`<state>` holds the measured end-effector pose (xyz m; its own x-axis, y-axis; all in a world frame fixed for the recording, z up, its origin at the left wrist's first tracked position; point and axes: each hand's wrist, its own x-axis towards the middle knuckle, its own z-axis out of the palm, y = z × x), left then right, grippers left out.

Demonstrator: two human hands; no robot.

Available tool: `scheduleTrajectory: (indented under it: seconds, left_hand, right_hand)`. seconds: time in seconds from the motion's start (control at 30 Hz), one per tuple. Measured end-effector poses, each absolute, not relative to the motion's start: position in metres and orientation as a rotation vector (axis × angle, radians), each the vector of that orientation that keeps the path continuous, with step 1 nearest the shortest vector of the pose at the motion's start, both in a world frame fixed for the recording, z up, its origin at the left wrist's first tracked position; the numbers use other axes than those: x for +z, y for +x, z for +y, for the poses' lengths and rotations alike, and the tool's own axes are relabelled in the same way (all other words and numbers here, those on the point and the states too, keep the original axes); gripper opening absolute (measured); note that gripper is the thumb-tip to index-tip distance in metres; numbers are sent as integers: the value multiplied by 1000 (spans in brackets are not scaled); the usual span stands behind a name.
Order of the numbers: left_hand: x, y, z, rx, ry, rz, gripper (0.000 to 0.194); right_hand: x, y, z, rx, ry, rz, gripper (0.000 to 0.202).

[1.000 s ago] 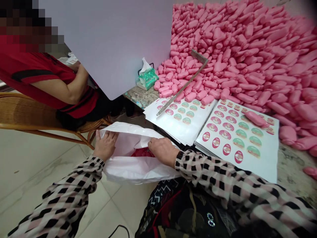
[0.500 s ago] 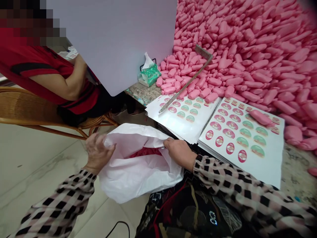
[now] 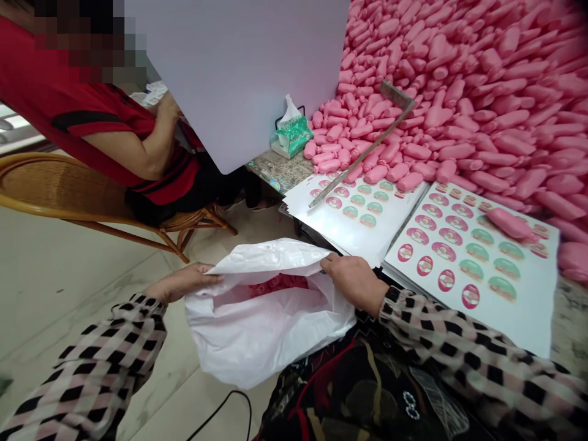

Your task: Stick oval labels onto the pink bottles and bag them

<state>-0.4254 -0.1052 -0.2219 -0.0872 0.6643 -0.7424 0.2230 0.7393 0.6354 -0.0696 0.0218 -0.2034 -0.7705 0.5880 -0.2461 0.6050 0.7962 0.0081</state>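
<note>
Both hands gripping white plastic bag (image 3: 257, 331) rim: left hand (image 3: 181, 283) pinching left edge, right hand (image 3: 353, 280) clutching right edge. Bag open over lap, just beside sticker sheets (image 3: 463, 257), pink pieces (image 3: 275, 285) inside.

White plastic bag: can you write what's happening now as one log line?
left hand: grips rim of white plastic bag | right hand: grips opposite rim | bag: mouth open, pink items inside | beside: white sticker sheets
</note>
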Motion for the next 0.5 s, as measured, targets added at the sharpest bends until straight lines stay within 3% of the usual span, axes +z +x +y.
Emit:
scheduleTrajectory:
  seconds: [0.1, 0.2, 0.37, 0.5]
  left_hand:
    - [-213, -419, -123, 405, 663, 1591, 29]
    - [-213, -410, -137, 676, 570, 1545, 36]
    - [-231, -402, -149, 978, 344, 1475, 37]
    - [-241, -403, -145, 1042, 307, 1471, 35]
  right_hand:
    - [-197, -79, 26, -137, 933, 2771, 17]
    - [-182, -96, 32, -242, 959, 2839, 17]
    - [-160, -109, 63, -812, 1074, 2812, 40]
    - [-165, -82, 110, -414, 1645, 2701, 45]
